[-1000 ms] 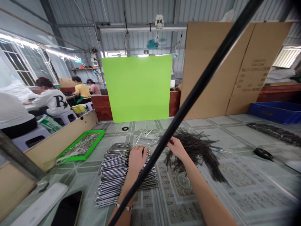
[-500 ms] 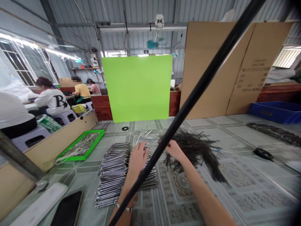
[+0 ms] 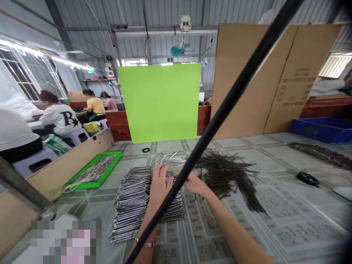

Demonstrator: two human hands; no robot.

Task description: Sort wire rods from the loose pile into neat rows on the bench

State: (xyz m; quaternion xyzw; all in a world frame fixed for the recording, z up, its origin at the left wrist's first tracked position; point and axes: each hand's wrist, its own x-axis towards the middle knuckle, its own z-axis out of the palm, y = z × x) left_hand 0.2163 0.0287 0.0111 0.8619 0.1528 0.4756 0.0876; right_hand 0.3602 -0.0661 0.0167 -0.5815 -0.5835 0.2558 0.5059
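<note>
My left hand (image 3: pixel 159 183) rests over the top of the piled thin metal rods (image 3: pixel 132 203), its fingers stretched forward and the thumb apart from them. Close on its right, my right hand (image 3: pixel 194 183) has its fingers bent towards the left hand. A black pole (image 3: pixel 214 128) crosses in front and hides its fingertips, so what they hold cannot be made out. The rods lie in two neat stacks, partly under my left hand and forearm. Loose silvery rods (image 3: pixel 172 158) lie just beyond my hands. A heap of thin dark strips (image 3: pixel 225 168) spreads to the right.
A green-framed tray (image 3: pixel 118 158) with pale strands stands left. Black rings (image 3: pixel 308 178) lie on the patterned table. A blue bin (image 3: pixel 321 130), cardboard sheets (image 3: pixel 247 80) and a green panel (image 3: pixel 162 102) stand behind. Several people (image 3: pixel 60 113) sit at left. A blurred patch covers the lower left.
My right hand has moved left, away from the dark strips and towards my left hand. The left hand has shifted only slightly, its thumb now lower.
</note>
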